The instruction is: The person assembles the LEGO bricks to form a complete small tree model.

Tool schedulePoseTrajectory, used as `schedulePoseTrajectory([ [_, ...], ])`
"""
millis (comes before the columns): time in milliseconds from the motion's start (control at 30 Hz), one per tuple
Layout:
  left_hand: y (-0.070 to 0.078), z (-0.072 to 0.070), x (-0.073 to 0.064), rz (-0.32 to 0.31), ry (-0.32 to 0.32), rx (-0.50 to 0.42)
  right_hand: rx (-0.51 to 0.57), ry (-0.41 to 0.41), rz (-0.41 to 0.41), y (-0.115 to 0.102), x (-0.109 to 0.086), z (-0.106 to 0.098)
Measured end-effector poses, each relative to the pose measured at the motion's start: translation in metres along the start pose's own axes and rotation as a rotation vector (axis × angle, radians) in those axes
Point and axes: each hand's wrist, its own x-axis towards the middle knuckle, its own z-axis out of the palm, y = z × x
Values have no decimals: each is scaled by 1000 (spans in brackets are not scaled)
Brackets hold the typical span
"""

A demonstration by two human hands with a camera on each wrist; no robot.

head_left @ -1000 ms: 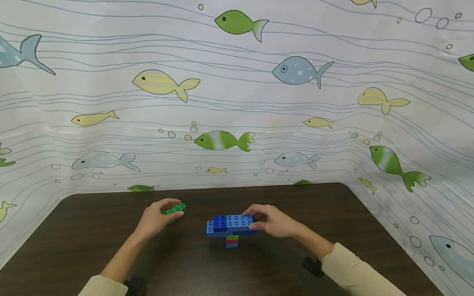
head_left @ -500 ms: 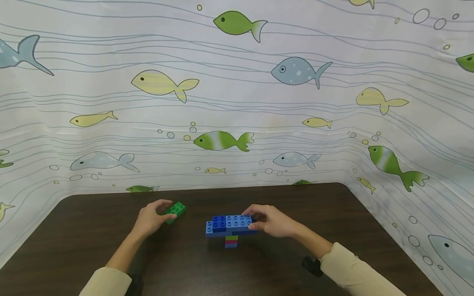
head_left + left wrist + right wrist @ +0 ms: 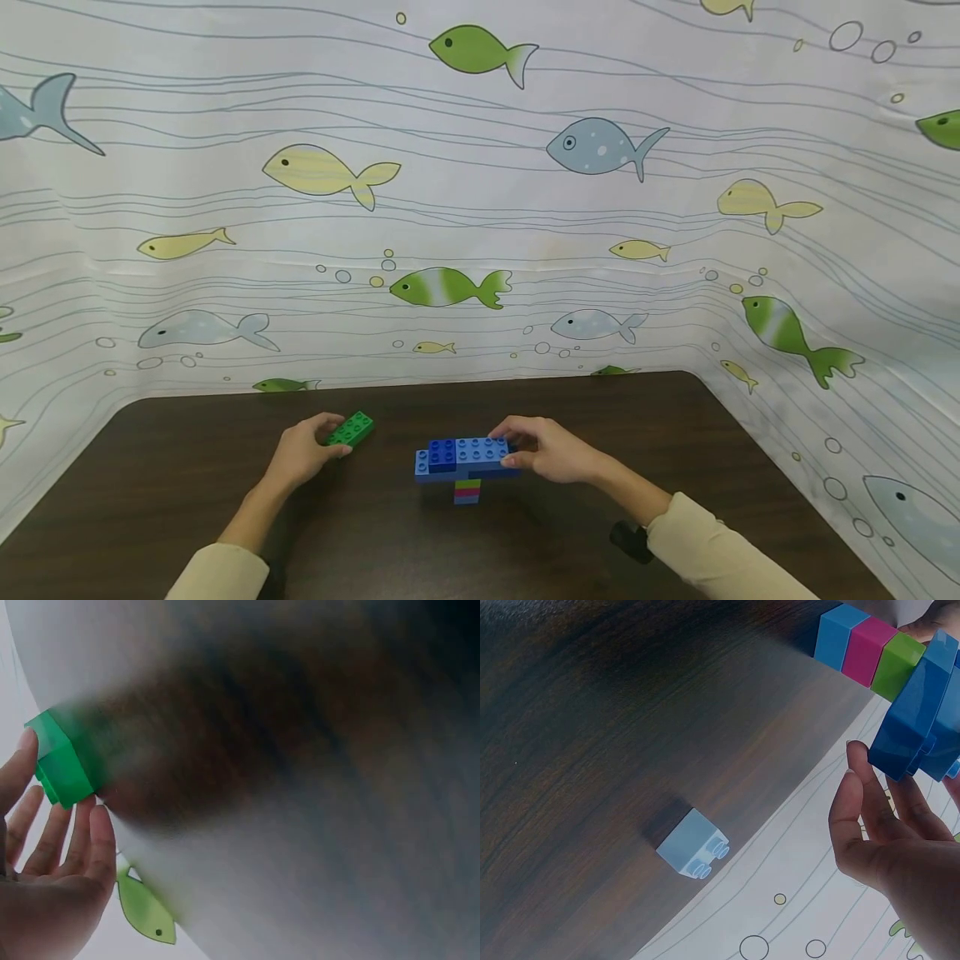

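A green toy brick (image 3: 351, 429) lies on the dark table at left. My left hand (image 3: 302, 450) pinches its near end, thumb on one side and fingers on the other, as the left wrist view also shows with the brick (image 3: 69, 769). To the right stands a built toy-brick model: a wide top of light and dark blue bricks (image 3: 468, 457) on a narrow column of green, pink and blue bricks (image 3: 467, 492). My right hand (image 3: 557, 450) grips the right end of that blue top, thumb in front, fingers behind. Its middle fingers are partly hidden by the bricks in the right wrist view.
A pale blue brick (image 3: 690, 844) with two studs showing lies on its side on the table in the right wrist view. The brown table (image 3: 405, 550) ends at a white fish-print sheet (image 3: 480, 208) that rises behind and around it.
My left hand has shifted back along the green brick toward its near end, and the brick has turned slightly. The right hand stays on the blue top, and the model stands still.
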Motion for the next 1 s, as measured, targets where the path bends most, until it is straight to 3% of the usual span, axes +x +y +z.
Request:
schedulePoseTrajectory([
  [500,-2,1,1,-20,-7,9,-7,7,4,0,0,0],
  [1000,1,-5,-8,-14,-23,-5,-1,4,8,1,0,1],
])
